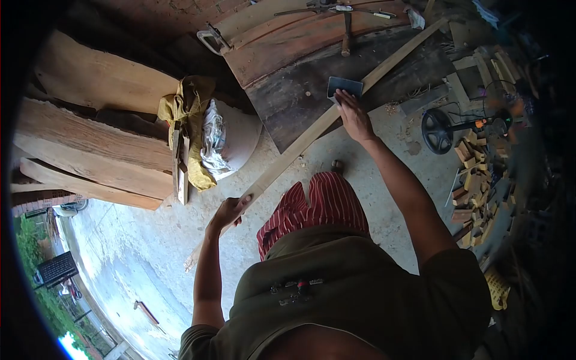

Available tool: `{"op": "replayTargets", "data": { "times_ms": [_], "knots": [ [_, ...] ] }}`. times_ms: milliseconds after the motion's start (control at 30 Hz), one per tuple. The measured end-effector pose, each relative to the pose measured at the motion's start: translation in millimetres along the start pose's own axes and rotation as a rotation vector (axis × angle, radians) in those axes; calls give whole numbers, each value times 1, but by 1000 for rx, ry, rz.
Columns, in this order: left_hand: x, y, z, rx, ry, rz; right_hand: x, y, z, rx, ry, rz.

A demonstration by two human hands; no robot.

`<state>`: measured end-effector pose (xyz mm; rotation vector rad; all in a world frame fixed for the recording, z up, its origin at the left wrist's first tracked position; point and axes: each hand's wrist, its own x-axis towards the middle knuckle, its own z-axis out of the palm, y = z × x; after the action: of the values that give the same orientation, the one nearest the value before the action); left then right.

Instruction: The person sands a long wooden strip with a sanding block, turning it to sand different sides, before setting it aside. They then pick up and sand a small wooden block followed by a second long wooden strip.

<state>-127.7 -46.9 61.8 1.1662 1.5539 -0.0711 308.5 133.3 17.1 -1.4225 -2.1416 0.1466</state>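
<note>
A long, narrow wooden strip [300,144] runs slantwise across the view, from the lower left up over the dark workbench [285,99] to its far right corner. My left hand [231,212] is wrapped round the strip near its lower end, thumb on top. My right hand [355,120] is at the bench's near edge, fingers pressed together on a dark, flat rectangular piece [344,87] with a pale rim. That piece overlaps the strip in this view, and its underside is hidden.
A hammer [347,39] and several tools lie at the bench's back. Large planks [90,147] and a yellow sack [192,132] stand to the left. A black fan [438,131] and a heap of wood offcuts [474,189] are on the concrete floor [384,192] to the right.
</note>
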Motion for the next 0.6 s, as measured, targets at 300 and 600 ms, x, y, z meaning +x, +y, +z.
{"op": "replayTargets", "data": {
  "times_ms": [300, 600],
  "knots": [
    [-22, -20, -21, 127, -33, -45, -51, -145, 30, 84, -112, -124],
    [-34, -89, -24, 552, 321, 224, 2, 25, -8, -57, -134, 378]
  ]
}}
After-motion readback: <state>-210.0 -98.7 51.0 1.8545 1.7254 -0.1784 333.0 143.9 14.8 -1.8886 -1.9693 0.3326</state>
